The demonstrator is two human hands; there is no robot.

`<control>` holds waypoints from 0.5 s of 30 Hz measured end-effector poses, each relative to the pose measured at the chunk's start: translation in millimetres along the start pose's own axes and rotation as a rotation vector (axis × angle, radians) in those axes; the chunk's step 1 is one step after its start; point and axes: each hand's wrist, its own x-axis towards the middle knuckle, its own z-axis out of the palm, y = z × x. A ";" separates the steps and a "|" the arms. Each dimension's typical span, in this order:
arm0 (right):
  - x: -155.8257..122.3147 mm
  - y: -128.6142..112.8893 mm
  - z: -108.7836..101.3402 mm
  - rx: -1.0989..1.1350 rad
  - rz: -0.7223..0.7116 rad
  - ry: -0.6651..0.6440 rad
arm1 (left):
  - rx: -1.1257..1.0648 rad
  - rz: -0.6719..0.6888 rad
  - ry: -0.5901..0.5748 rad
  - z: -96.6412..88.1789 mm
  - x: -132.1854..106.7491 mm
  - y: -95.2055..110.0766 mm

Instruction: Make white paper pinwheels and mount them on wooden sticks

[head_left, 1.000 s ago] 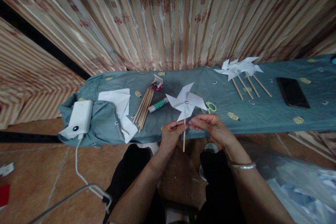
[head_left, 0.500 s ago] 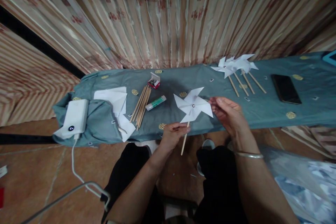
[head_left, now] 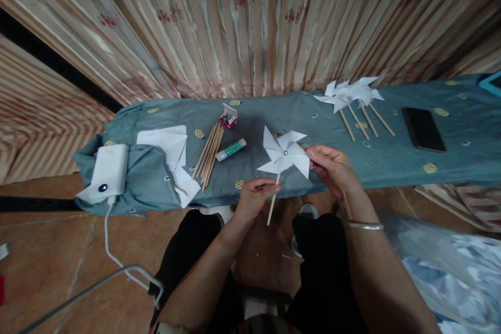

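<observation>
A white paper pinwheel (head_left: 285, 153) with a round metal pin at its centre is held up over the front of the table. My left hand (head_left: 256, 195) pinches its wooden stick just below the blades. On the other side, my right hand (head_left: 331, 167) has its thumb and fingers closed at the tip of a right-hand blade. To the left lie a glue stick (head_left: 230, 150), a bundle of wooden sticks (head_left: 209, 159) and a small open red box of metal pins (head_left: 228, 117). Several finished pinwheels (head_left: 350, 96) rest at the back right.
Folded white paper pieces (head_left: 168, 143) lie on the left of the green cloth-covered table (head_left: 395, 167). A white power bank (head_left: 109, 169) with a cable sits at the left end, a black phone (head_left: 424, 129) on the right. A pleated curtain (head_left: 235, 26) hangs behind; a plastic bag (head_left: 450, 266) is at lower right.
The paper wheel has turned on its stick, so its blades point differently. My right hand has shifted slightly left at the blade; my left hand keeps its grip on the stick.
</observation>
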 end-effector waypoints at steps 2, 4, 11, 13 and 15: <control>-0.6 -0.4 1.2 0.002 0.017 0.001 | 0.000 0.003 0.011 -0.6 0.5 -0.6; -1.5 -1.0 2.5 -0.003 0.043 0.006 | 0.001 0.012 0.017 -1.2 0.6 -0.8; -3.7 0.9 4.9 -0.035 0.042 -0.012 | 0.024 0.049 0.027 -1.2 -0.7 2.1; -4.3 2.5 4.9 -0.041 0.041 -0.018 | 0.024 0.051 0.032 -1.1 -0.6 2.5; -4.8 3.9 4.6 -0.048 0.040 -0.029 | 0.019 0.053 0.036 -1.1 -0.3 2.6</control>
